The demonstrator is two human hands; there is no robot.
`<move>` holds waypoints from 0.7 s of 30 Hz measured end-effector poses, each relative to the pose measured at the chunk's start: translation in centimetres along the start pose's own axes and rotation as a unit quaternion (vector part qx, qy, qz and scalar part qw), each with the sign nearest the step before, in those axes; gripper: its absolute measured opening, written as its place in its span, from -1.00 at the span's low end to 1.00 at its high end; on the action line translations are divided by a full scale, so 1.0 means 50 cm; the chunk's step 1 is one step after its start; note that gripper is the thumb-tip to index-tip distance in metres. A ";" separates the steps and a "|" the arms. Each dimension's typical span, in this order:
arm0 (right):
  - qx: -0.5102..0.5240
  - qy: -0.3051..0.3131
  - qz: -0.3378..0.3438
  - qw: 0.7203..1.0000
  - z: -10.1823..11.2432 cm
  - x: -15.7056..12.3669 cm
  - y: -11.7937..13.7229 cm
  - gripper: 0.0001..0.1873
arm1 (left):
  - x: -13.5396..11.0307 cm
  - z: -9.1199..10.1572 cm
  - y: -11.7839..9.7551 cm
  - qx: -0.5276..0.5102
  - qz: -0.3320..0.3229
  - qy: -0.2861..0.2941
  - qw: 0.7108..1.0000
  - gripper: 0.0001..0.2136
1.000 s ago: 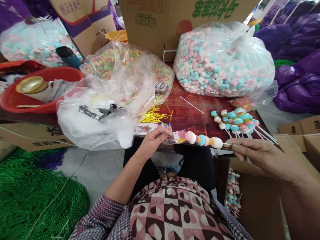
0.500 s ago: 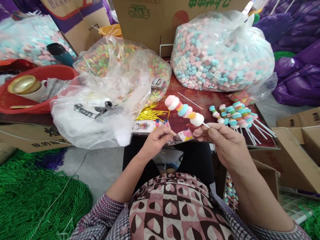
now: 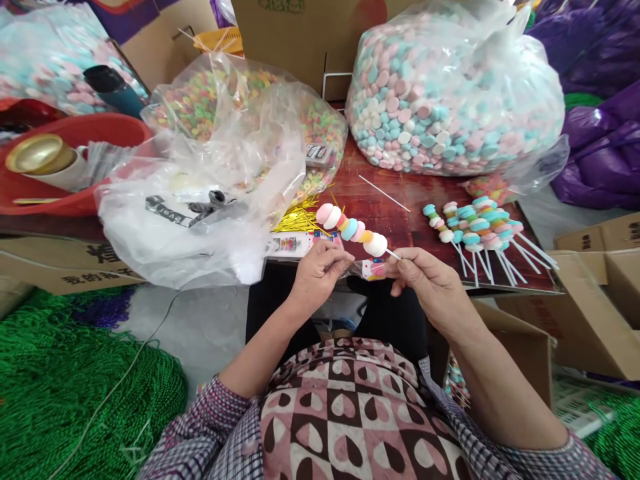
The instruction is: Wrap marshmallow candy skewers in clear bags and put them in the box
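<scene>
A marshmallow skewer with pink, white, blue and orange sweets on a white stick is pinched by my right hand. It tilts up to the left, over the table's front edge. My left hand has thumb and fingers pressed together on the edge of a small clear printed bag, whose other side lies by my right fingertips. Behind my left hand are printed packets and yellow twist ties. A pile of finished skewers lies at the right of the table.
A large bag of marshmallows stands at the back, with bags of gummy sweets left of it. A loose white stick lies on the red table. Left is a red basin; cardboard boxes stand right.
My right hand has moved left and slightly down with the skewer, closer to my left hand. The view has shifted a little.
</scene>
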State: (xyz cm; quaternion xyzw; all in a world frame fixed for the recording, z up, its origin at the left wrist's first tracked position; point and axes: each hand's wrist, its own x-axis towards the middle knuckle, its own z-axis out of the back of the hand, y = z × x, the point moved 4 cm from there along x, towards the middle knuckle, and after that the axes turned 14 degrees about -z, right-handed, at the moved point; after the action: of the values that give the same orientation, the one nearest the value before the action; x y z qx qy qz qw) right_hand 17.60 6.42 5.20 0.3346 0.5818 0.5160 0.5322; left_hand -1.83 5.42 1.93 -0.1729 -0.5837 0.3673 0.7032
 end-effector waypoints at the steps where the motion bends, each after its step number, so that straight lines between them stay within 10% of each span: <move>1: -0.007 -0.006 0.010 1.000 0.000 0.000 0.000 -0.73 | 0.000 0.000 -0.001 0.004 0.001 -0.003 1.000 -0.91; 21: 0.018 0.024 -0.013 0.999 -0.022 -0.001 -0.030 -0.71 | -0.001 -0.016 -0.017 0.003 0.021 0.010 1.000 -0.91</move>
State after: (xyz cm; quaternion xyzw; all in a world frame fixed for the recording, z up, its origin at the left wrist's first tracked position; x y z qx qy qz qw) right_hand 16.80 5.77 3.69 0.3236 0.6080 0.5063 0.5189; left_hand -0.83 4.97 2.24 -0.1866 -0.5722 0.3817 0.7015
